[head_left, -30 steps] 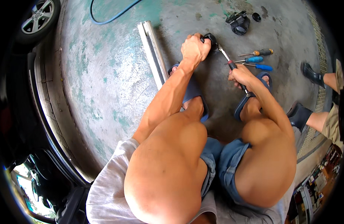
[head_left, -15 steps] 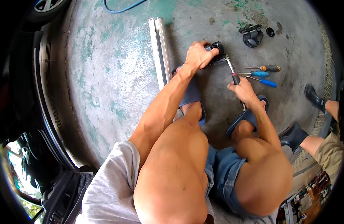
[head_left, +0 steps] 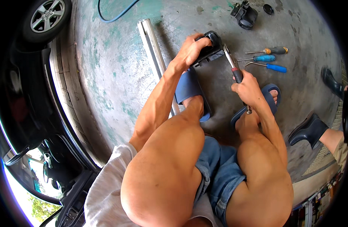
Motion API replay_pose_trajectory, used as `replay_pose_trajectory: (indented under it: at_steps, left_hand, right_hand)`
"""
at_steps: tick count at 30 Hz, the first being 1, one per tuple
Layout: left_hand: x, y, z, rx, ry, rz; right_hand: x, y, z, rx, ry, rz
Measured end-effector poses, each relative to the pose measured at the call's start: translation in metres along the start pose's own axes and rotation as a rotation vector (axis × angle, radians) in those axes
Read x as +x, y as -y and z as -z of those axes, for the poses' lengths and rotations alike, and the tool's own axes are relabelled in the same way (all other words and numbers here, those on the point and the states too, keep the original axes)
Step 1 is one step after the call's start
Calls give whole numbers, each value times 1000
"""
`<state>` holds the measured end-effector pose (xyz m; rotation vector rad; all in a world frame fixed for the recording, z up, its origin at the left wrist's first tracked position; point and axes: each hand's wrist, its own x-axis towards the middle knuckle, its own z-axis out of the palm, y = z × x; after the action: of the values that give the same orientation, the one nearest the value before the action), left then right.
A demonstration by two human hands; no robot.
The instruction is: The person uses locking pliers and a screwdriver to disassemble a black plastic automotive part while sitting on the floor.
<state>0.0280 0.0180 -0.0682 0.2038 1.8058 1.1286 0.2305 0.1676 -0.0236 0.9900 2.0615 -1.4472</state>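
Two bare hands work over stained, rough grey concrete: the left hand (head_left: 190, 49) curls around a rounded black plastic part (head_left: 210, 47) resting on the floor ahead of a blue rubber slipper (head_left: 189, 89). The right hand (head_left: 249, 87) grips a slim metal tool (head_left: 233, 67) by its dark red handle, tip angled up against the part. Three screwdrivers (head_left: 265, 58) lie just right, handles blue and orange.

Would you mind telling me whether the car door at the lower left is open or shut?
Open: the car door swings out from the dark car, showing its inner panel beside the concrete floor.
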Motion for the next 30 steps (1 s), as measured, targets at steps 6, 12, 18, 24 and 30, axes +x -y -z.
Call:
replay_pose_trajectory:
  at_steps: [6,12,18,24,30]
  left_hand:
    - [-5,15,0,-351,298,106]
    - [-14,15,-2,-249,3,-188]
    - [-36,-3,-28,446,-268,-218]
    - [-28,20,-12,295,-235,-181]
    - [-32,25,20,-277,95,-274]
  right_hand:
    - [-16,-3,3,-18,14,-22]
    - [-16,10,1,-84,-50,69]
    - [-3,-7,-15,1,6,-93]
    - [-4,6,-12,-99,132,-136]
    - [-17,6,-1,-138,20,270]
